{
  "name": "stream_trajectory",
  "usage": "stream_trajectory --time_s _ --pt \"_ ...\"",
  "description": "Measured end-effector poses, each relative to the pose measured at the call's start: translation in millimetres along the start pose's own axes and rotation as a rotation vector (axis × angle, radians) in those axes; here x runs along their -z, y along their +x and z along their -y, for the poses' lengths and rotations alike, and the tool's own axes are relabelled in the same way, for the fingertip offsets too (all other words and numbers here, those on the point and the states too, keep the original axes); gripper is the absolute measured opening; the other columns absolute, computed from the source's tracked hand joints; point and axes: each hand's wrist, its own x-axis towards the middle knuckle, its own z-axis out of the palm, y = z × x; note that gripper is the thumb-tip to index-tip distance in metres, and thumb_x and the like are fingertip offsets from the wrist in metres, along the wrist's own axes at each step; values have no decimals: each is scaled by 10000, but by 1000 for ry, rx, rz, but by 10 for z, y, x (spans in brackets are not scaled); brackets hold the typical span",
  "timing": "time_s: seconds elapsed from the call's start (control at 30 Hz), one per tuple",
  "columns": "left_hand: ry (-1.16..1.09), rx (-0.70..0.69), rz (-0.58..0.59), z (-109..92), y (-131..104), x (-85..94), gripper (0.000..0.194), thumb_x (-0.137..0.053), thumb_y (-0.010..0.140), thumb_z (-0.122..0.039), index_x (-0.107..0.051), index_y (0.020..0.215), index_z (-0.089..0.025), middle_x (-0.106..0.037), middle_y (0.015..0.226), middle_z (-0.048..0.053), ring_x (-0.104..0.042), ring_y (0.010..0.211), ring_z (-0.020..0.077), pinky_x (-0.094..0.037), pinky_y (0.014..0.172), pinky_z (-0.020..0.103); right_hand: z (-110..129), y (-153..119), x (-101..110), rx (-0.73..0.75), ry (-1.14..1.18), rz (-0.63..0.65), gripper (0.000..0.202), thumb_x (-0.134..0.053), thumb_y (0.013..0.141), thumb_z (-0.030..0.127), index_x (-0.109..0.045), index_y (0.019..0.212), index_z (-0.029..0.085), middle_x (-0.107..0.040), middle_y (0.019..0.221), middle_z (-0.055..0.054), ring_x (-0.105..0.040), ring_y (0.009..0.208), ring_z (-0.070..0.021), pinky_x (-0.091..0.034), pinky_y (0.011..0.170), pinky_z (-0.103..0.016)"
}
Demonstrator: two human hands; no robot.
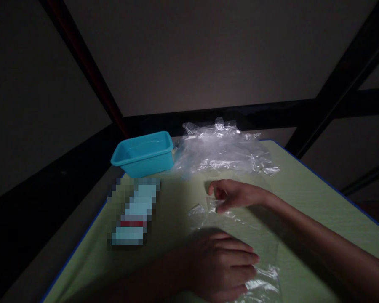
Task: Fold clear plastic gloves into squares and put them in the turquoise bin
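Note:
A clear plastic bag (265, 244) lies on the table in front of me, its outline hard to make out against the surface. My left hand (224, 265) rests palm down on its near part, fingers stretched out flat. At the bag's far end is my right hand (238, 194), fingers curled and thumb on the film. A raised corner of film passes between that thumb and the bent fingers; the exact contact is partly hidden. Beyond this hand sits a heap of crinkled clear plastic bags (221, 147).
A turquoise plastic basket (145, 164) stands at the table's far left corner, beside the heap. Nearer me on the left is a pixelated pale blue oblong (137, 212) with a red band. The pale green table (306, 189) has a blue edge; dark-framed wall panels rise behind it.

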Motion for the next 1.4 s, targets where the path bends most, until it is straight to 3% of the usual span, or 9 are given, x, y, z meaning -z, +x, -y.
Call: stream_trajectory --time_s 0.1,0.17,0.47,0.63,0.83,1.4 --pt "-7 4 5 -3 0 -1 266 -387 898 -288 -586 996 -141 -622 1179 13 -517 1143 142 -421 917 284 -22 124 53 4 34 127 178 -737 571 145 -611 693 116 -440 533 82 -392 505 -65 -306 458 -195" --pt "-2 12 14 -4 3 4 259 -391 898 -291 -586 986 -145 -620 1180 8 -518 1142 143 -420 920 284 -32 163 58 11 52 196 141 -730 574 172 -613 627 116 -420 491 92 -363 479 -55 -283 451 -192" --pt "-14 20 6 -1 9 -1 256 -402 884 -281 -583 1002 -144 -623 1177 9 -527 1122 136 -443 902 290 -81 164 35 56 96 283 56 -690 641 176 -670 656 126 -536 537 62 -442 542 -75 -342 541 -208" --pt "-5 12 -5 -3 14 18 249 -414 883 -279 -586 995 -138 -630 1161 11 -530 1115 141 -434 896 280 -85 158 57 75 149 285 47 -671 667 173 -685 673 129 -585 585 42 -488 590 -90 -369 586 -222" --pt "-1 7 5 1 19 38 260 -391 897 -274 -589 994 -136 -617 1177 16 -522 1119 146 -423 899 279 -172 163 77 54 256 247 119 -685 650 230 -657 624 117 -538 526 57 -458 530 -77 -341 524 -215" --pt "5 8 -9 -2 20 36 239 -426 882 -267 -596 980 -130 -623 1155 16 -518 1108 149 -417 895 274 -353 199 103 109 601 140 196 -759 614 261 -610 659 142 -591 685 46 -523 624 -67 -397 606 -220"
